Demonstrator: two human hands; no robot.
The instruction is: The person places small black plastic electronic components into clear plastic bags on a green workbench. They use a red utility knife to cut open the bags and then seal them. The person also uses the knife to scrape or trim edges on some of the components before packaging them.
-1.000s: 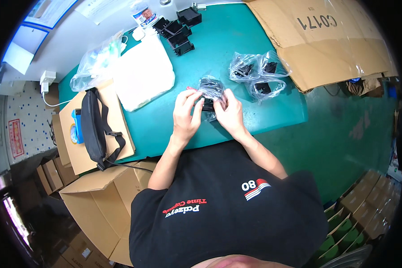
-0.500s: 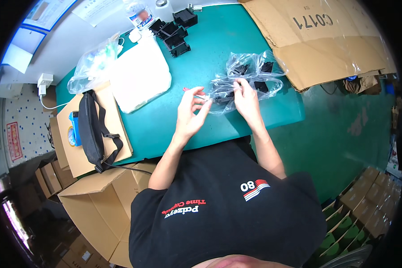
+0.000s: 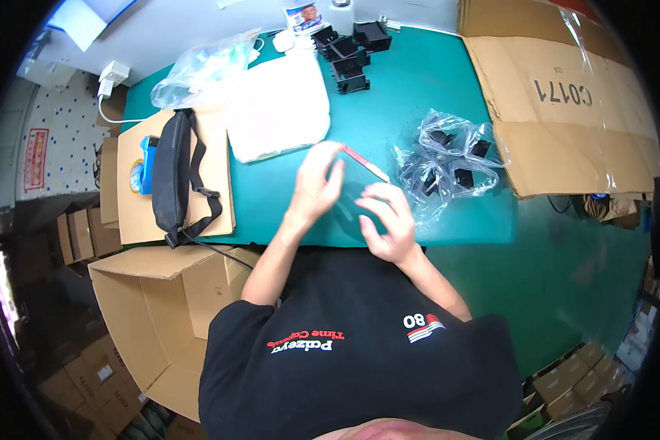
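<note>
A slim red tool with a pale tip (image 3: pixel 363 161) slants over the green table (image 3: pixel 367 132). Its upper end is pinched in the fingers of my left hand (image 3: pixel 317 183); its kind is too small to make out. Close to the pale tip, my right hand (image 3: pixel 390 218) has its fingers bent but apart, with nothing visible in them. To the right of both hands lie clear plastic bags (image 3: pixel 425 165) around several black plastic parts (image 3: pixel 464 177). Neither hand touches the bags.
Loose black plastic parts (image 3: pixel 350 73) lie at the back beside a white bag (image 3: pixel 279 110). A black waist bag (image 3: pixel 172 172) rests on cardboard at the left. A large cardboard box (image 3: pixel 572 125) borders the table's right side. An open carton (image 3: pixel 161 315) stands below left.
My right hand has let go of the clear plastic bag and drawn back toward me. My left hand has come away from the bags with the red tool. The view has shifted.
</note>
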